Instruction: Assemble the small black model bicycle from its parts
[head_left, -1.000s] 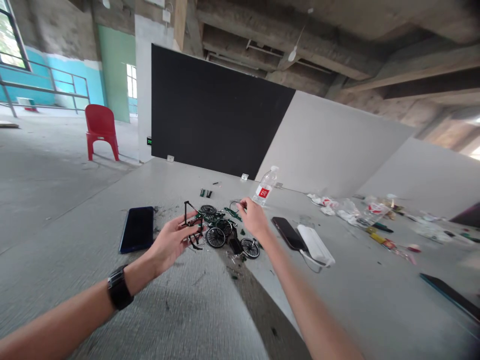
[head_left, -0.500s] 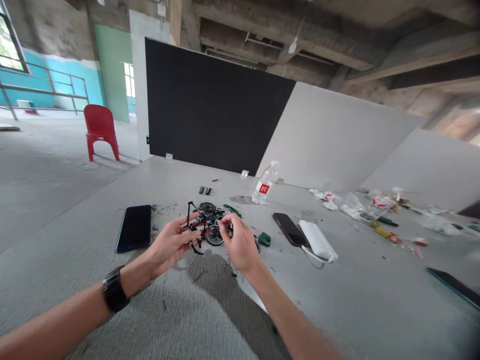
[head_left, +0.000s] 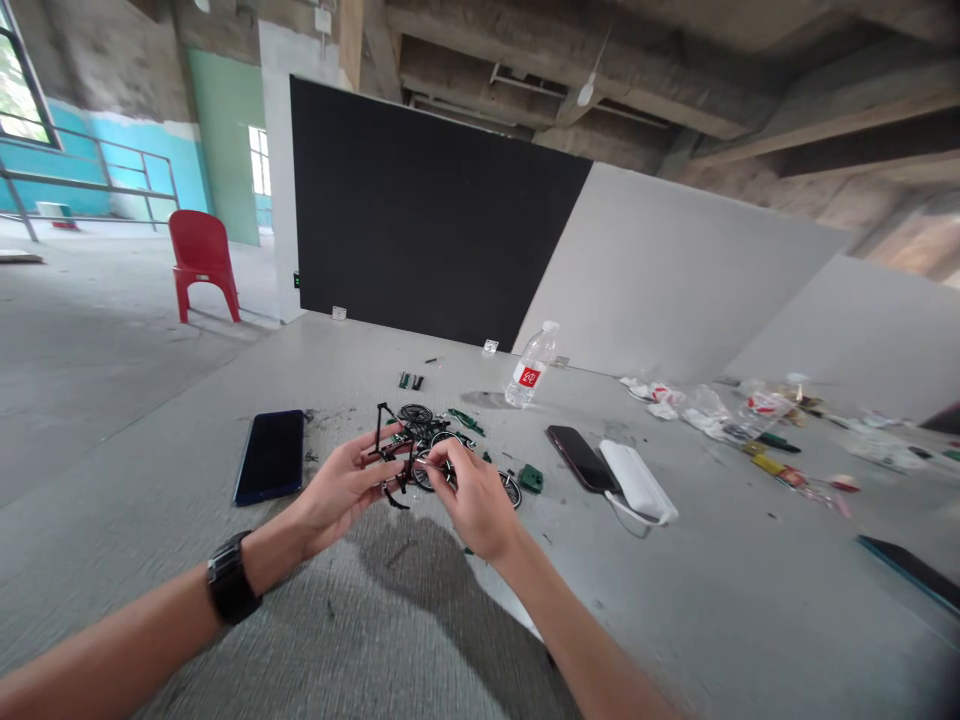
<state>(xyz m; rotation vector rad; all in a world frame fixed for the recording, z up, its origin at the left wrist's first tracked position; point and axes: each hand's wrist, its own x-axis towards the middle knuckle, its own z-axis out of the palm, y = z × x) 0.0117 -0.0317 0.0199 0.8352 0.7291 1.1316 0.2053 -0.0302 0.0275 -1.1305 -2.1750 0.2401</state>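
My left hand (head_left: 341, 492), with a black strap on its wrist, holds a small black and dark red model bicycle frame (head_left: 388, 452) between thumb and fingers. My right hand (head_left: 471, 500) is pinched close to the right side of that frame; whatever its fingertips grip is too small to make out. Behind and between the hands lie small spoked wheels (head_left: 415, 413) and green and black parts (head_left: 466, 421). A green block (head_left: 531, 478) and another wheel (head_left: 510, 489) rest just right of my right hand.
A dark tablet-like device (head_left: 270, 457) lies at left. To the right are a phone (head_left: 581, 458), a white device with a cable (head_left: 636, 482) and a water bottle (head_left: 532, 366). Plastic litter (head_left: 705, 410) lies further right. A black panel (head_left: 435, 210) stands behind.
My right hand has moved left and slightly down, bringing its fingertips to the frame. More of the wheel beside the green block shows. My left hand stays almost where it was.
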